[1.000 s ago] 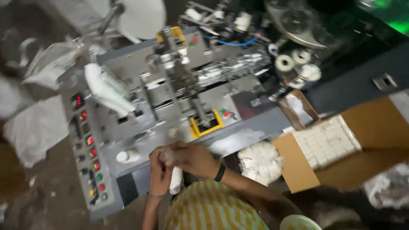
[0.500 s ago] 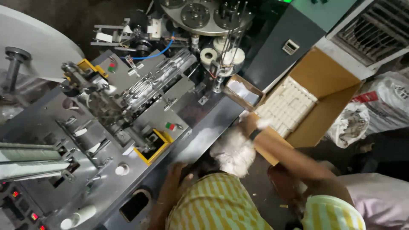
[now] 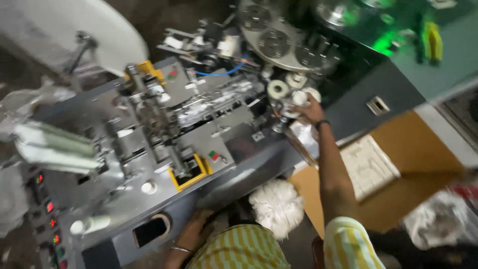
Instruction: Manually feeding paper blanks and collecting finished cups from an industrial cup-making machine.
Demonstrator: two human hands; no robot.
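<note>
Right hand (image 3: pixel 309 107) is up on the white tape rolls (image 3: pixel 286 89), fingers wrapped around one; left hand (image 3: pixel 196 226) rests loosely open against the machine's front edge (image 3: pixel 234 182).

Clad in a short-sleeved, loose cotton-like shirt of yellow and white vertical stripes (image 3: pixel 244 249), seen from above along the bottom edge of the view. Right short sleeve (image 3: pixel 351 244) of the same striped cloth, ending above the elbow, with the forearm bare below it. Thin dark band, watch-like (image 3: pixel 322 122), around the right wrist just behind the right hand (image 3: pixel 311 107). Slim silver-coloured metal bangle (image 3: pixel 181 249) around the left wrist, just behind the left hand (image 3: pixel 199 221). Left sleeve not visible past the striped cloth over the torso. Both forearms otherwise uncovered; no gloves on either hand. Finer detail of the cloth lost to motion blur.
</note>
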